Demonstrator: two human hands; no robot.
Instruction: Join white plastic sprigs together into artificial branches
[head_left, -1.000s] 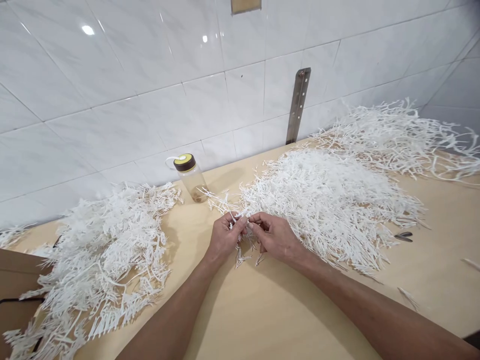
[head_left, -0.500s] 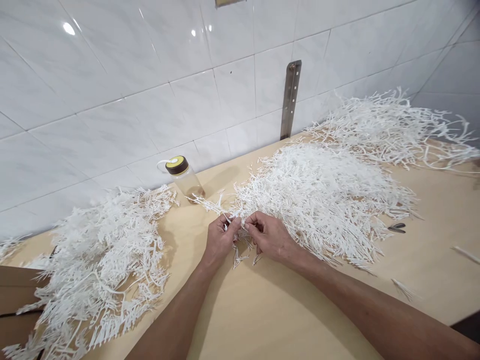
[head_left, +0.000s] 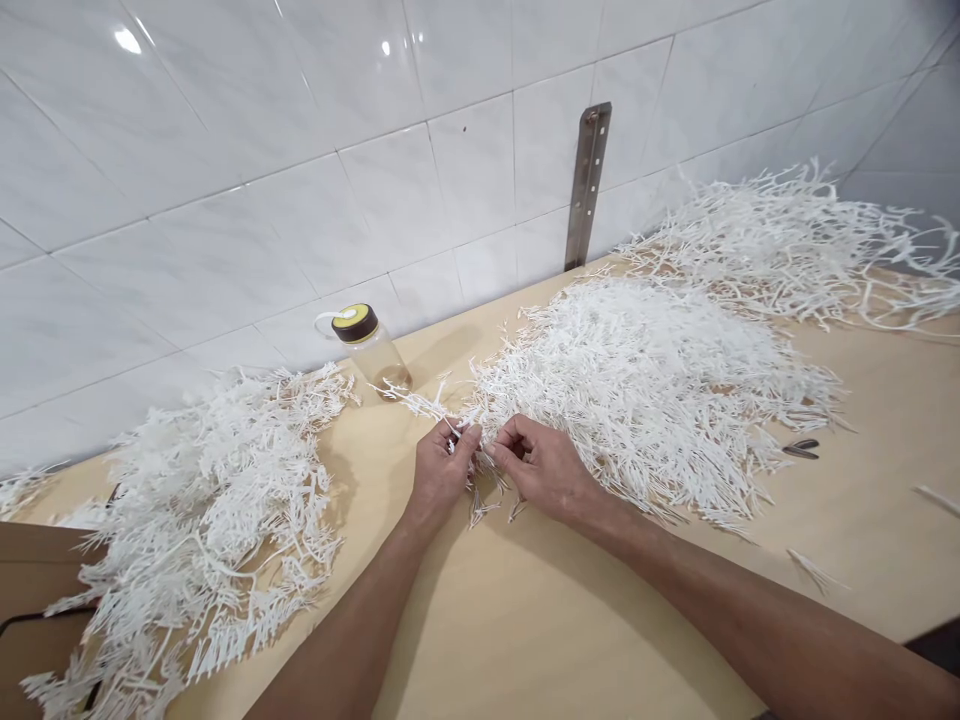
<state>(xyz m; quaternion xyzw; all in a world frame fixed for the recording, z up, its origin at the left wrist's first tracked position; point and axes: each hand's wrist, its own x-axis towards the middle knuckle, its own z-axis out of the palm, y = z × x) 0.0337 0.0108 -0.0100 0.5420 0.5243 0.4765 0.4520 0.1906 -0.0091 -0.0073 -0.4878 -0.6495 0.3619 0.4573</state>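
Observation:
My left hand (head_left: 441, 470) and my right hand (head_left: 541, 464) meet at the near edge of a big middle heap of white plastic sprigs (head_left: 645, 385). Both pinch the same small white sprig (head_left: 480, 470) between thumb and fingertips, its comb-like teeth hanging below the fingers. The hands almost touch each other over the light wooden tabletop (head_left: 525, 620).
A second heap of white sprigs (head_left: 210, 510) lies at the left, a third heap (head_left: 787, 240) at the back right. A clear bottle with a yellow-and-black lid (head_left: 369, 348) stands by the tiled wall. A metal bracket (head_left: 586, 185) is fixed to the wall. A small dark tool (head_left: 801, 449) lies at the right.
The view has shifted slightly. Both hands stay together on the small sprig, with only slight finger movement.

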